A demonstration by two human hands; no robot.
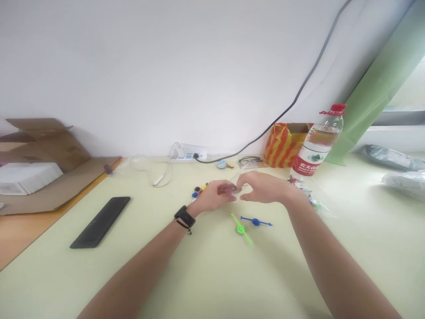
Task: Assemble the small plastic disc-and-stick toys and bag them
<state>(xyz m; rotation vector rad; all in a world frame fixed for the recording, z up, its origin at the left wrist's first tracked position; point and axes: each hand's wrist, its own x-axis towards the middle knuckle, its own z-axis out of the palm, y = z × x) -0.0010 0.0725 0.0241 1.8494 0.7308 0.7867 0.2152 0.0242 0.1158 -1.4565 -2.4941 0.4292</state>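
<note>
My left hand [214, 195], with a black watch [185, 216] on the wrist, is closed around a small reddish piece [227, 190], mostly covered by the fingers. My right hand [260, 186] faces it with fingers curled close to the piece. Clear plastic [235, 178] shows faintly by its fingertips; whether they grip it is blurred. Nearer me lie a green arrow spinner [240, 229] and a blue arrow spinner [255, 222], side by side on the table. Several small round coloured pieces [195, 194] sit just beyond my left hand.
A tall water bottle [315, 146] stands at right, beside a clear bag of small parts [314, 201]. Behind are a striped bag [282, 146] and a power strip [187, 155] with a black cable. At left lie a black flat pad [101, 222] and an open cardboard box [66, 155].
</note>
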